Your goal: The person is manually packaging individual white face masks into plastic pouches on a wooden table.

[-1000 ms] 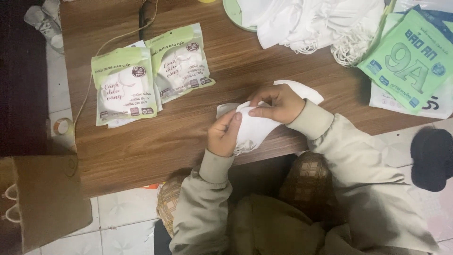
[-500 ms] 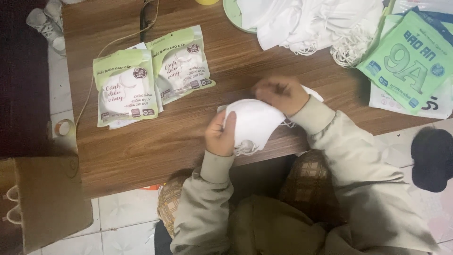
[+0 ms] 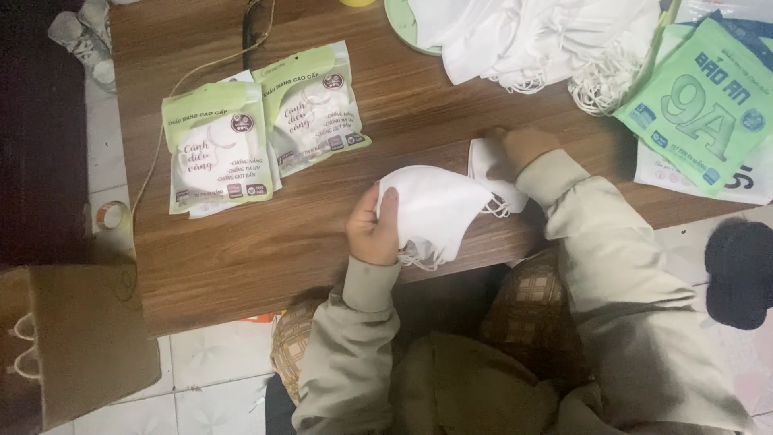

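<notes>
My left hand (image 3: 372, 229) grips a white face mask (image 3: 435, 211) by its left edge, above the front edge of the wooden table (image 3: 266, 242). My right hand (image 3: 515, 150) rests further back on the table, its fingers on another flat white piece (image 3: 483, 159), apparently a mask or packet; whether it is gripped is unclear. Two sealed green-and-white mask packets (image 3: 217, 149) (image 3: 314, 109) lie to the left on the table.
A heap of loose white masks (image 3: 531, 36) lies at the back right, partly on a pale green plate (image 3: 403, 24). Green printed bags (image 3: 700, 101) sit at the right edge. A cord (image 3: 173, 97) crosses the back left. A brown cardboard box (image 3: 80, 338) stands on the floor at left.
Both hands held the mask together near the table's front. Now my right hand has let go and moved back to the white piece on the table; my left hand keeps the mask.
</notes>
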